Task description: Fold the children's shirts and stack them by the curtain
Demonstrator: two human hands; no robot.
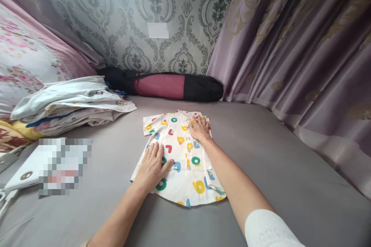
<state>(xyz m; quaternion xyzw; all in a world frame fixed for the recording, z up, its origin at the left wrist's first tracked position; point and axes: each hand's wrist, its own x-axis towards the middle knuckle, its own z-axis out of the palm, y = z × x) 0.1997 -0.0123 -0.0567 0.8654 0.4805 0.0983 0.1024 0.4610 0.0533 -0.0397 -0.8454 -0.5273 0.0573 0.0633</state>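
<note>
A small white short-sleeved shirt (179, 177) with red, yellow, green and blue printed shapes lies spread on the grey sheet, its collar pointing away from me. My left hand (153, 164) rests flat on the shirt's left side, fingers stretched out. Near the collar, at the upper right, my right hand (199, 127) presses on the fabric with its fingers extended. Neither hand grips the cloth. Along the right side the shirt's edge looks folded, partly behind my right forearm. The right sleeve is mostly hidden by my right hand.
A pile of folded clothes (78, 104) stands at the left beside a floral pillow (26, 50). Nearer lies a white item (37, 166), partly blurred, with a cable. A black and maroon rolled bag (162, 87) lies along the wall. Purple curtains (284, 46) hang at right.
</note>
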